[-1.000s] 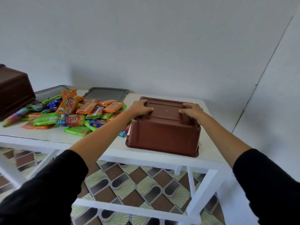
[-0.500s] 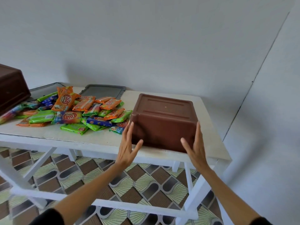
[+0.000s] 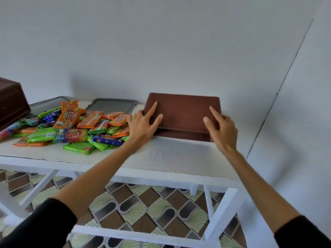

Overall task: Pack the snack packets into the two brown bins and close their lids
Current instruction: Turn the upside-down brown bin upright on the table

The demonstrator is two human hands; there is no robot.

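So far almost nothing of the packing looks done. The white table carries everything. On its right part sits the brown bin, tipped so that one plain wall faces the camera, with a darker band along its lower edge. I cannot tell whether that band is the rim or the inside, and no packet shows in or on it. The second brown bin is at the far left, cut by the frame edge with its opening out of sight, so what it holds cannot be told.

Between the two bins lies the heap of snack packets, orange, green and blue, loose on the tabletop and reaching close to the tipped bin's left side. Behind the heap the two grey lids lie flat on the table, apart from either bin.

The left hand holds the tipped bin's left corner, forefinger and thumb straight on the wall and outer fingers bent round the edge. The right hand holds the right corner likewise.

By my reading, the step in hand is setting this bin ready. Filling both bins and fitting both lids is all left to do.
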